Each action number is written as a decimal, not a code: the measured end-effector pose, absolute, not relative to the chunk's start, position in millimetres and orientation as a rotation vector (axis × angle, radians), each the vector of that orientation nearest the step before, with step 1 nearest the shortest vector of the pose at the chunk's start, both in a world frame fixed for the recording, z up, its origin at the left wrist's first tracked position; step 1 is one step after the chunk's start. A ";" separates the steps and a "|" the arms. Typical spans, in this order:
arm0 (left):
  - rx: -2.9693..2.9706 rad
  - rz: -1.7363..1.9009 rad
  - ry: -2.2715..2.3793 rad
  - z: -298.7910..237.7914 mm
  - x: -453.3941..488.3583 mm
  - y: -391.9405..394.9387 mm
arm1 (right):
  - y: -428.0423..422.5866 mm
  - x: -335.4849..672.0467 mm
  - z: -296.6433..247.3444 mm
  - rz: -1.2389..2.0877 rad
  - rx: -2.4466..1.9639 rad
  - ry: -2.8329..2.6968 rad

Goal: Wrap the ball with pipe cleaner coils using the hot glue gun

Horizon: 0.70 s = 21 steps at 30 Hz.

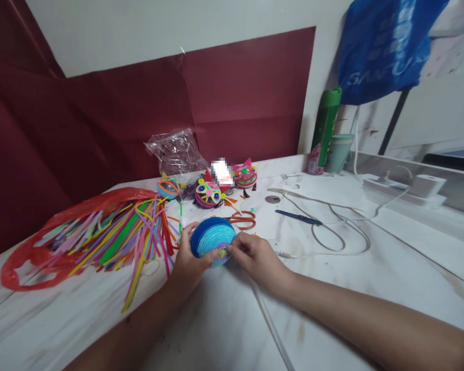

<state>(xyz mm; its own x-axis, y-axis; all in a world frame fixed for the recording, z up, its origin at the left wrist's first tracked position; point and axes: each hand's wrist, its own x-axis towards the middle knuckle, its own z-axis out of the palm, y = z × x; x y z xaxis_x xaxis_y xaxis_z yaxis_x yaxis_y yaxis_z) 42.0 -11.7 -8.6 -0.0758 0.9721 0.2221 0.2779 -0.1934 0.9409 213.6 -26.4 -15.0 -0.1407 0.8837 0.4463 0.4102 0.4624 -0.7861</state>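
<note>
A ball (213, 236) wrapped in dark and light blue fuzzy stems sits in my left hand (191, 257). The left fingers curve around its side, with the thumb pressing near its lower front. On that front there is a small purple and yellow piece (222, 251). My right hand (253, 256) pinches at the ball's right edge, beside this piece; whatever lies between its fingertips is too small to make out. Just behind the ball are orange-handled scissors (244, 220).
Many colourful pipe cleaners (119, 237) spread over a red plastic bag (13, 270) at left. Several decorated balls (209, 195) stand behind. To the right lie a dark blue pen-like tool (297, 217), a looped cable (365, 242) and a power strip (404, 191).
</note>
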 end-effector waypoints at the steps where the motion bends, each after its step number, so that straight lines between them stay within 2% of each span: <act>1: 1.535 1.303 1.383 -8.4 42.1 -11.9 | -26.0 213.9 -14.9 0.613 -1.114 -1.748; 12: 1.581 1.276 1.438 -9.0 41.3 -10.4 | -28.5 211.3 -17.7 0.600 -1.153 -1.786; 21: 1.397 1.279 1.390 -8.5 40.3 -9.0 | -25.6 215.7 -15.4 0.540 -1.097 -1.778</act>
